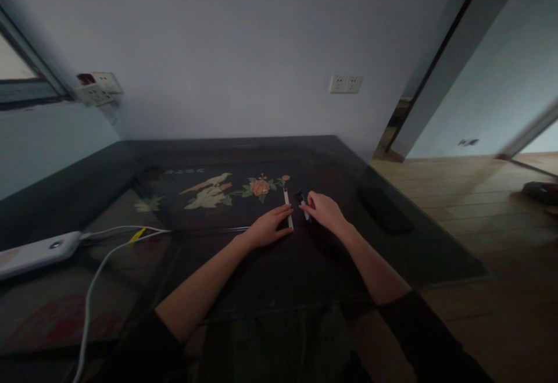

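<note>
A slim white strip [286,196] with a dark spot near each end lies on the dark tabletop. My left hand [267,227] steadies it, fingertips on its middle and thumb by its near end. Just to the right, my right hand [325,210] pinches a small light-coloured piece with a black end [304,205] between thumb and fingers. That piece is held tilted, apart from the strip, and its exact kind is too small and dim to make out.
The glossy dark table [279,272] bears a flower-and-bird picture [259,187]. A black flat object [383,210] lies right of my hands. At left are a white power strip [39,253] and a white cable [89,301]. Wall sockets [346,84] are beyond the table.
</note>
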`<state>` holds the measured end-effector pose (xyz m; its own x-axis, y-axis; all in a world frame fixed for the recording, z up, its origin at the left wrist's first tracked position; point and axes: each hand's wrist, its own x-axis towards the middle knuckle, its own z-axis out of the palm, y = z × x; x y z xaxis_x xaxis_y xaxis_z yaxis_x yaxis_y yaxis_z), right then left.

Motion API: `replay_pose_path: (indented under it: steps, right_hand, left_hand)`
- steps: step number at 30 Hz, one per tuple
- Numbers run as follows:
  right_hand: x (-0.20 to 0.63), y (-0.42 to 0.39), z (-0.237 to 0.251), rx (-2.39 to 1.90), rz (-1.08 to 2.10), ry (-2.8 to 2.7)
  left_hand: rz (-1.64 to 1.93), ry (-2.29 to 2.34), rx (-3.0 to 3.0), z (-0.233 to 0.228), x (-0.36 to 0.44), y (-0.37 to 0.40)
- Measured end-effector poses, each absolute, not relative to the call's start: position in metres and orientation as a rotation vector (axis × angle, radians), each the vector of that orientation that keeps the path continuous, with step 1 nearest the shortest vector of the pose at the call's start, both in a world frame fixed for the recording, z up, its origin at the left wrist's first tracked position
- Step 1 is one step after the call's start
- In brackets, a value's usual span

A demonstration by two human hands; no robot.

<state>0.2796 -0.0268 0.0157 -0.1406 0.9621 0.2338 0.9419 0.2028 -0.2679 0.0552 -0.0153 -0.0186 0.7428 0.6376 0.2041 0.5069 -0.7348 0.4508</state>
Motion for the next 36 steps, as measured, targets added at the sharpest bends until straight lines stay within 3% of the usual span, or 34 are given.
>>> replay_pose_path:
  steps: [5, 24, 36]
  right_hand:
    - [0.254, -0.033, 0.011, -1.938, -0.161, -2.311]
    - [0.249, -0.032, 0.011, -2.073, -0.053, -2.215]
    - [0.294, -0.015, 0.011, -1.818, 0.073, -1.908]
  left_hand:
    - [0.517, 0.876, 2.605, -0.019, 0.057, -0.018]
    - [0.540, 0.861, 2.618, -0.022, 0.057, -0.020]
    - [0.570, 0.842, 2.633, -0.024, 0.056, -0.020]
